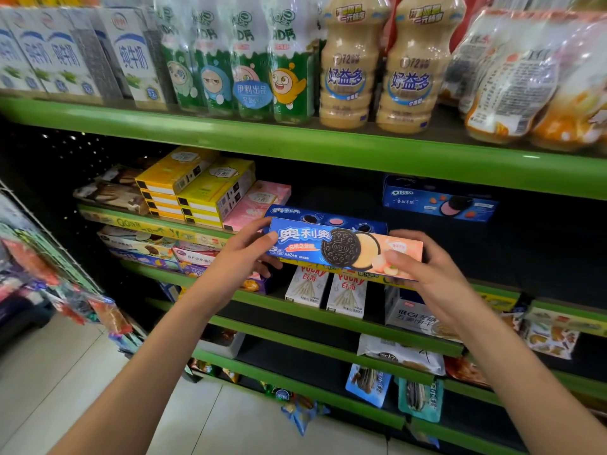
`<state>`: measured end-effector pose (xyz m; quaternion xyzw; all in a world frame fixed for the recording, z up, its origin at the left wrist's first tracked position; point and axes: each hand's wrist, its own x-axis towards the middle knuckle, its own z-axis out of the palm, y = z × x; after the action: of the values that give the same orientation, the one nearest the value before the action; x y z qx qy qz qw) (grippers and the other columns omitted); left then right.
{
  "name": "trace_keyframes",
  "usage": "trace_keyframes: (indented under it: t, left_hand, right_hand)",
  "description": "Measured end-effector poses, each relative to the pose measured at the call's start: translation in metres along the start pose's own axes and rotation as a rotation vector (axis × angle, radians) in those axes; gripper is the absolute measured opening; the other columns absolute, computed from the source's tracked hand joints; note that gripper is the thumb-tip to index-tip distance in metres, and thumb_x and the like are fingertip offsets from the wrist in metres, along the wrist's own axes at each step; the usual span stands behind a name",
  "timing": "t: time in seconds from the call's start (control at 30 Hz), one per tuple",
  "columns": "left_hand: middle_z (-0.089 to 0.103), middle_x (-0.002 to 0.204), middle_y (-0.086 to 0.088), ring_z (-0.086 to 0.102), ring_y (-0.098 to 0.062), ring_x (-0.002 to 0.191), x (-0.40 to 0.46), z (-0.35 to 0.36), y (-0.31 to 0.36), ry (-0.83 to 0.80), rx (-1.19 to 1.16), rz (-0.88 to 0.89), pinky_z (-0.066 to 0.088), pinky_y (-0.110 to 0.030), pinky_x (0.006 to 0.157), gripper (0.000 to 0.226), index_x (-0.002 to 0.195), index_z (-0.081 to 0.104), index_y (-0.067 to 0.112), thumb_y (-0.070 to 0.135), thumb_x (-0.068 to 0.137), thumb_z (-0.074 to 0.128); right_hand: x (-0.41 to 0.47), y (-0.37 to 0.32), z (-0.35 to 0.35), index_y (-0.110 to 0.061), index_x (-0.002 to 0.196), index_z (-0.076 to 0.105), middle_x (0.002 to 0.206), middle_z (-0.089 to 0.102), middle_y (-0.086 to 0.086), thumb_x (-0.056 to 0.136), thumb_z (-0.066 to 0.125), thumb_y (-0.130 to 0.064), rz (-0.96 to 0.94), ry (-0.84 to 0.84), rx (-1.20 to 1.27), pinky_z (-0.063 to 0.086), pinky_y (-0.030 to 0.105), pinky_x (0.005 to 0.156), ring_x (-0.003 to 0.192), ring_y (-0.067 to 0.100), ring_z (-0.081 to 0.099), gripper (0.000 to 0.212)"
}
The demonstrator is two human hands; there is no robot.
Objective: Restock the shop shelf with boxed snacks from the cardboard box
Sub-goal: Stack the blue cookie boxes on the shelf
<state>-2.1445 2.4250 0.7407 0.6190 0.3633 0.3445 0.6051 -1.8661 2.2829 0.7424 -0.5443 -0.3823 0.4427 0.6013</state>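
You've got the cookie box (345, 252) up at shelf height, held long-side across between both hands, just in front of another blue box (325, 218) lying on the shelf (542, 244) right behind your fingers. Your left hand (244, 249) wraps the blue end, thumb on the front face, fingers curled underneath. Your right hand (423, 267) pinches the peach-coloured end, thumb pressed on the front, fingers behind. Neither hand is spread; both are closed round the box.

To do this well, keep the box level and the printed face toward you, then slide it straight back, either onto the box behind or into the dark gap beyond your right hand. I'd let the fingers under it clear the shelf edge first. The cardboard box isn't in view.
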Motion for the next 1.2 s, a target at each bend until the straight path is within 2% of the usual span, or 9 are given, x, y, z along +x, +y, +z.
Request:
trace_keyframes:
  t: [0.13,0.23,0.33,0.43,0.53,0.77,0.87,1.03,1.2]
  left_hand:
    - [0.071,0.097,0.005,0.067,-0.021,0.066,-0.004,-0.003,0.006,-0.006,-0.006,0.008,0.047,-0.023,0.046,0.047,0.122,0.061,0.039,0.049,0.077,0.069]
    - [0.072,0.096,0.005,0.065,-0.018,0.068,-0.006,-0.007,0.007,-0.02,-0.028,0.011,0.047,-0.023,0.046,0.051,0.118,0.063,0.039,0.052,0.07,0.073]
    - [0.072,0.096,0.005,0.066,-0.019,0.071,-0.007,-0.007,0.007,-0.025,-0.019,0.007,0.048,-0.022,0.048,0.052,0.119,0.064,0.035,0.052,0.071,0.073]
    - [0.072,0.097,0.005,0.067,-0.019,0.072,-0.009,-0.008,0.007,-0.03,0.005,0.012,0.049,-0.022,0.049,0.055,0.122,0.063,0.032,0.052,0.072,0.073]
    - [0.072,0.096,0.005,0.065,-0.016,0.071,-0.01,-0.009,0.006,-0.033,0.024,0.009,0.048,-0.021,0.049,0.047,0.121,0.062,0.033,0.048,0.077,0.071]
    - [0.07,0.088,0.005,0.059,-0.015,0.065,-0.011,-0.011,0.005,-0.034,0.044,0.006,0.041,-0.02,0.046,0.047,0.125,0.062,0.027,0.042,0.081,0.069]
    - [0.07,0.088,0.003,0.059,-0.016,0.065,-0.012,-0.012,0.007,-0.032,0.045,0.011,0.041,-0.02,0.046,0.05,0.126,0.061,0.024,0.042,0.08,0.069]
    - [0.07,0.09,0.0,0.058,-0.016,0.065,-0.014,-0.013,0.008,-0.028,0.035,0.011,0.04,-0.018,0.046,0.047,0.125,0.062,0.026,0.04,0.081,0.069]
    - [0.071,0.089,0.001,0.058,-0.015,0.066,-0.016,-0.012,0.012,-0.032,0.037,0.009,0.04,-0.018,0.046,0.045,0.123,0.062,0.028,0.041,0.08,0.07]
  right_hand:
    - [-0.002,-0.003,0.003,-0.044,0.108,0.065,0.104,0.073,-0.004,0.056,0.087,-0.042,-0.008,-0.03,-0.071,0.056,0.028,0.057,0.085,0.02,0.073,0.056]
    - [-0.003,-0.004,0.003,-0.045,0.113,0.063,0.102,0.072,-0.011,0.047,0.092,-0.055,-0.025,-0.034,-0.118,0.055,0.029,0.056,0.085,0.019,0.073,0.073]
    - [-0.003,-0.002,0.002,-0.044,0.113,0.063,0.102,0.072,-0.008,0.043,0.092,-0.059,-0.023,-0.022,-0.127,0.054,0.028,0.053,0.083,0.02,0.073,0.077]
    - [-0.004,0.001,0.001,-0.043,0.113,0.064,0.102,0.072,-0.004,0.047,0.092,-0.05,-0.02,-0.007,-0.128,0.053,0.027,0.052,0.082,0.02,0.073,0.072]
    - [-0.005,0.0,0.0,-0.044,0.112,0.064,0.101,0.073,-0.005,0.052,0.088,-0.044,-0.012,-0.008,-0.14,0.053,0.026,0.053,0.082,0.019,0.073,0.065]
    - [-0.008,0.001,-0.001,-0.043,0.115,0.063,0.102,0.073,0.0,0.054,0.088,-0.05,-0.028,-0.019,-0.164,0.05,0.026,0.05,0.077,0.016,0.071,0.067]
    - [-0.008,0.0,-0.001,-0.043,0.114,0.063,0.102,0.073,0.001,0.056,0.087,-0.046,-0.032,-0.018,-0.175,0.05,0.027,0.05,0.074,0.014,0.07,0.063]
    - [-0.01,-0.006,-0.001,-0.043,0.111,0.065,0.095,0.073,-0.005,0.058,0.085,-0.05,-0.054,-0.033,-0.235,0.048,0.024,0.049,0.064,0.008,0.064,0.057]
    - [-0.011,-0.013,-0.001,-0.042,0.108,0.066,0.095,0.072,-0.008,0.059,0.084,-0.048,-0.082,-0.035,-0.249,0.047,0.023,0.047,0.066,0.007,0.065,0.053]
